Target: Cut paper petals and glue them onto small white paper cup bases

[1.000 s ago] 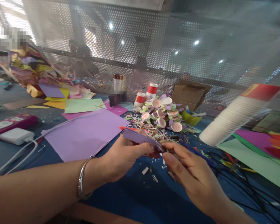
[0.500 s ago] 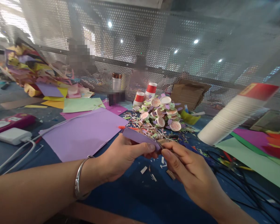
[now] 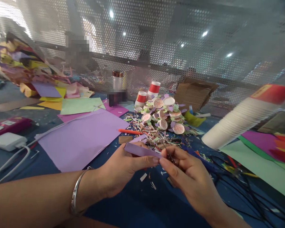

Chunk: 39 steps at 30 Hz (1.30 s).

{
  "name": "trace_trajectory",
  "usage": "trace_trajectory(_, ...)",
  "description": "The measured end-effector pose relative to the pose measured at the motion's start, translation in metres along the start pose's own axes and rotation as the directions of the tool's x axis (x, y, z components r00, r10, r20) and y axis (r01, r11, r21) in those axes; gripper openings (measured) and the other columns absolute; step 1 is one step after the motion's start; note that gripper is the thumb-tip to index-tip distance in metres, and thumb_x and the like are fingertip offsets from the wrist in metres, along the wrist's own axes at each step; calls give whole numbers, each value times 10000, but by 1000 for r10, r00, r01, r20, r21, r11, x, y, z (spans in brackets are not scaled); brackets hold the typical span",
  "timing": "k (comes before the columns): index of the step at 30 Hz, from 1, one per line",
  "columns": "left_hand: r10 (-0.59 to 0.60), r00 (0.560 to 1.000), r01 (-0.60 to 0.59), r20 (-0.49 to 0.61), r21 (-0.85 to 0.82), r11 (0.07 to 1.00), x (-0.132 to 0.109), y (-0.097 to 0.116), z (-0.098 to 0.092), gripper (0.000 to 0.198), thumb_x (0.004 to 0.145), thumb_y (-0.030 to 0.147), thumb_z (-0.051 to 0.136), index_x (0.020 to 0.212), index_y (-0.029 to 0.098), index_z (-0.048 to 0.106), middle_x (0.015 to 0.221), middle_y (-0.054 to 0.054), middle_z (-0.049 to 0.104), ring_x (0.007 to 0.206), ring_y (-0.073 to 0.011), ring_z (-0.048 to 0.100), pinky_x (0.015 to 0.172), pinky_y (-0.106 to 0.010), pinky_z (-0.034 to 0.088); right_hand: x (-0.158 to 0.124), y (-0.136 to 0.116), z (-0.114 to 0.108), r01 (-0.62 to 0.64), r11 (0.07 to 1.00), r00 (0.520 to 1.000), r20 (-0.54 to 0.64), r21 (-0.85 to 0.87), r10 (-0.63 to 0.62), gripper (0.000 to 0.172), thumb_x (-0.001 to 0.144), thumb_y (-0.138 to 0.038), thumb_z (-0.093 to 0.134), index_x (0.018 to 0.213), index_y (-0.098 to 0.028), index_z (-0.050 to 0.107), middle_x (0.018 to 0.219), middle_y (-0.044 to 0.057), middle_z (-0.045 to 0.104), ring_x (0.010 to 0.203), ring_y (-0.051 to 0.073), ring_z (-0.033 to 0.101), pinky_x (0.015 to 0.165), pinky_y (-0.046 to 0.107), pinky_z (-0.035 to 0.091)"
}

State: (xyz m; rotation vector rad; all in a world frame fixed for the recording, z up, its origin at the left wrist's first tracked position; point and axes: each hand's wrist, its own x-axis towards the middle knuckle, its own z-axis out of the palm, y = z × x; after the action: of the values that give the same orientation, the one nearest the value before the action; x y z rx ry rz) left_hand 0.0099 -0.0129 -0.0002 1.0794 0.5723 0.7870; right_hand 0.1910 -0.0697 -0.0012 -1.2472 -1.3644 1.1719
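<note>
My left hand point(image 3: 125, 169), with a silver bangle at its wrist, is closed on a folded strip of purple paper point(image 3: 140, 150), thumb on top. The fingers of my right hand point(image 3: 188, 177) are closed around what look like small scissors point(image 3: 169, 152), whose thin dark blades point up and away; the handles are mostly hidden. My right thumb and forefinger also meet at the strip's right end. Just beyond the hands lie an orange pen point(image 3: 130, 131), a small brown block point(image 3: 125, 139) and a heap of paper scraps point(image 3: 154, 137).
A pile of decorated cup pieces point(image 3: 165, 115) stands behind the scraps, near red-and-white paper cups point(image 3: 154, 88). A tall cup stack point(image 3: 237, 117) leans at right above black cables point(image 3: 247, 190). Purple sheet point(image 3: 83, 136), white charger point(image 3: 8, 141) and cable lie left. A perforated screen point(image 3: 161, 38) rises behind.
The scissors have swung off the strip and now point up, away from its edge. My right fingertips have come onto the strip's end. The view has shifted slightly.
</note>
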Motion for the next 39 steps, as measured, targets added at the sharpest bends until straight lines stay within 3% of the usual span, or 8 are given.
trace_trajectory(3,-17,1000,17,5,41,999,1,-1,-2,143,765,299,833,733,181,760,745,9,612,742,-116,532,697,-233,408,0,1,-2,6,1000,1000,2,-12,-6,285,928,-504,660,915,-224,607,642,-69,402,454,71,224,385,220,204)
trace_trajectory(7,31,999,-25,-28,191,981,-1,11,-10,260,802,352,816,982,199,706,910,-4,680,815,-123,611,735,-232,449,-1,-3,-11,-30,999,998,52,-34,31,275,958,-477,627,885,-217,576,624,-79,377,470,74,257,423,221,239)
trace_trajectory(11,47,985,-136,167,575,807,-5,27,-19,274,852,334,758,1072,209,654,849,2,681,765,-130,612,690,-244,459,-2,-8,-18,-39,991,994,98,-125,51,249,952,-423,633,845,-207,570,629,-72,396,528,88,309,470,226,255)
trace_trajectory(15,-37,975,-133,221,704,697,-5,29,-18,157,863,277,711,982,207,636,844,13,673,731,-119,601,656,-241,437,-1,-10,-18,-47,986,989,131,-162,69,166,917,-317,646,826,-205,563,673,-58,454,593,101,388,535,229,319)
trace_trajectory(21,-285,935,115,212,578,808,-4,21,-11,210,832,245,728,851,196,525,825,-18,754,733,-136,662,645,-241,424,1,-10,-12,-40,977,987,146,-211,72,152,920,-308,615,832,-199,556,696,-58,465,608,96,390,551,218,341)
trace_trajectory(26,-360,906,230,222,456,860,-6,16,-12,305,807,308,782,885,194,510,846,-32,774,734,-130,660,611,-228,354,2,-8,-13,-44,970,988,133,-238,77,131,907,-309,631,861,-195,586,732,-38,524,657,111,462,590,221,386)
trace_trajectory(31,-370,911,277,185,392,877,-5,8,-13,381,778,329,827,996,187,549,770,-2,762,576,-66,541,545,-214,268,3,-4,-15,-14,967,994,102,-255,41,179,927,-354,636,852,-200,583,675,-58,470,590,97,386,518,219,317)
trace_trajectory(39,-182,976,157,123,190,969,-1,4,-11,237,786,268,804,845,145,610,822,-35,760,788,-128,697,701,-210,465,1,-5,-10,29,993,995,-88,-114,-39,251,911,-447,693,895,-201,649,639,-54,498,514,81,353,448,220,260)
